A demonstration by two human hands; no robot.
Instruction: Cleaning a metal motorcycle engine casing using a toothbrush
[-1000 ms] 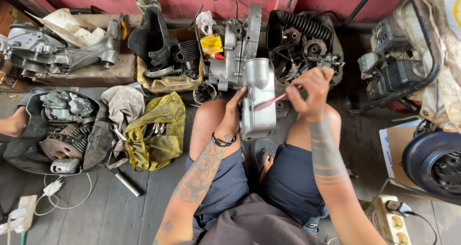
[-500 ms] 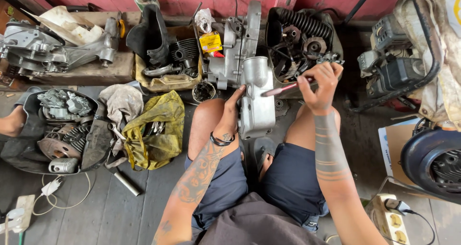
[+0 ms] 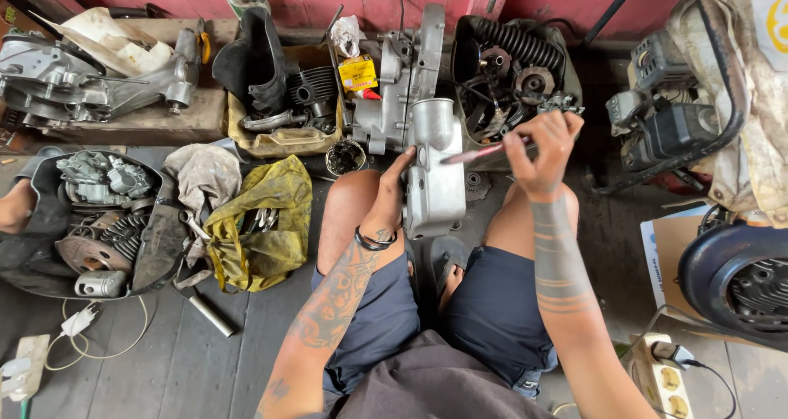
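Shorts, ink and a black wristband, basically

We're looking down at bare arms and bare knees, with dark navy shorts (image 3: 427, 320) as the main landmark and a dark grey bit of shirt bunched just below them at the bottom edge. Above the shorts on the left side, the left forearm carries a big sprawling tattoo of leafy, patterned shapes, and a thin black band (image 3: 375, 240) circles the wrist under the left hand (image 3: 394, 191). Above the shorts on the right side, the right forearm has a stack of dark ring bands and stripes running up towards the right hand (image 3: 543, 152). No sleeves showing on either arm.
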